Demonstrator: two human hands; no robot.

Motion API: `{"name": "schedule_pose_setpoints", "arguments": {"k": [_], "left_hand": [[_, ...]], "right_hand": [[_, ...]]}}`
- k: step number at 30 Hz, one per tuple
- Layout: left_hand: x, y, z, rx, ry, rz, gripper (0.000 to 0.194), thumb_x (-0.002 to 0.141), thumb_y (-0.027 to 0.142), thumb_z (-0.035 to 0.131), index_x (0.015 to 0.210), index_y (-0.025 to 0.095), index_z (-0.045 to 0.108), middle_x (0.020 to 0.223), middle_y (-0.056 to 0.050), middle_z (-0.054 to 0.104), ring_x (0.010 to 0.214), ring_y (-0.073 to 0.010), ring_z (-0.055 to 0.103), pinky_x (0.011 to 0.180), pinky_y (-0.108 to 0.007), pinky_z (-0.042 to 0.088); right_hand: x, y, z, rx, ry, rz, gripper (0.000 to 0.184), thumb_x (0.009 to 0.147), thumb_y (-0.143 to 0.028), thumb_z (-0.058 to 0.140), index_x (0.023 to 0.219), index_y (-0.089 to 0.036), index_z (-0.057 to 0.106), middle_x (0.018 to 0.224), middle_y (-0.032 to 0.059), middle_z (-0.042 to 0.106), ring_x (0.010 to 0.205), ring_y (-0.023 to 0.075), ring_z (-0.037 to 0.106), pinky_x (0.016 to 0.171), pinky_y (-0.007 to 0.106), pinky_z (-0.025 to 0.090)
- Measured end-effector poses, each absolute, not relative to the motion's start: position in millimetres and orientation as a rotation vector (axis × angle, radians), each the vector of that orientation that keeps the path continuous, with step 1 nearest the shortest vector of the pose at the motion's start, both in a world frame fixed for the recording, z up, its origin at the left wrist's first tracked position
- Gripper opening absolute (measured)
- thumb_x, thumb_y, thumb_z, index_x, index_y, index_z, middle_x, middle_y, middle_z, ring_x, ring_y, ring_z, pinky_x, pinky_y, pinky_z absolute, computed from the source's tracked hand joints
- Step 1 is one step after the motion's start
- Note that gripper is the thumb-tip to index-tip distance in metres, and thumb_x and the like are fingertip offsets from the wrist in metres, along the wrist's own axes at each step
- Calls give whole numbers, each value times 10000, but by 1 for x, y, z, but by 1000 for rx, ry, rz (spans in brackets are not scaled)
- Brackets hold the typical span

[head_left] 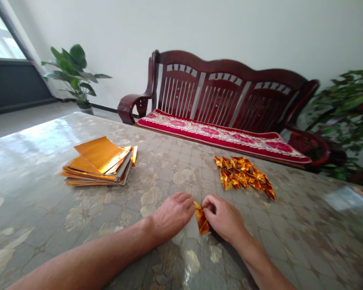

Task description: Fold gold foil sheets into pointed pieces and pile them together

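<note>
Between my two hands, near the front of the table, is a partly folded piece of gold foil paper (202, 220). My left hand (177, 211) has its fingers curled at the paper's upper left edge; the fingertips are hidden behind the hand. With thumb and forefinger closed together, my right hand (222, 215) pinches the paper's right edge. A stack of flat gold foil paper sheets (101, 163) lies to the left, its top sheet turned askew. Beyond my right hand sit several folded gold paper ingots (245, 173) in close rows.
The table (157, 161) has a shiny, flower-patterned cover. A dark wooden bench (220, 92) with a red floral cushion (205, 131) stands behind it. Potted plants (75, 72) are at both sides. A clear plastic packet (349, 198) lies at the table's right.
</note>
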State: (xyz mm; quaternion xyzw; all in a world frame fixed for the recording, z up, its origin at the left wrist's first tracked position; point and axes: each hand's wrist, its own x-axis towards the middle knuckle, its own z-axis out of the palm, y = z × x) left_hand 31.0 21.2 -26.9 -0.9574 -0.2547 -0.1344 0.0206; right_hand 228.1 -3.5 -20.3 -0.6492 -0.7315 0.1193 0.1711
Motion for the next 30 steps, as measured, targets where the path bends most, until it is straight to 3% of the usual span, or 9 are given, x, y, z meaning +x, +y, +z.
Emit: {"name": "schedule_pose_setpoints", "arguments": {"k": [4,9,17,30], "left_hand": [[30,20,-29,-2993,-809,-455,118,967,150,539,1071,159,594,1093,-94,668,1058,-215,613,923,-358,492],[25,18,-29,-2985,-815,-441,191,976,167,520,1161,167,567,1169,-97,657,1116,-227,593,956,-367,472],[24,13,-27,-2921,-833,-332,250,976,170,485,1217,165,550,1255,-110,620,1152,-260,558,966,-405,418],[21,8,-21,-2885,-824,-249,226,965,168,513,1184,139,564,1239,-111,618,1128,-260,554,891,-368,432]], "right_hand": [[239,0,-21,-1532,-2208,404,237,814,-102,518,817,-245,706,838,-9,676,770,141,631,678,231,428],[247,0,-20,-1319,-2420,255,355,828,-38,462,883,-246,745,878,4,685,775,121,638,693,213,432],[247,1,-21,-1273,-2444,116,322,886,-79,470,820,-243,740,844,1,697,775,120,637,704,225,423],[253,-2,-31,-1221,-2365,37,301,802,-30,463,735,-205,698,804,14,724,752,140,645,724,240,450]]}}
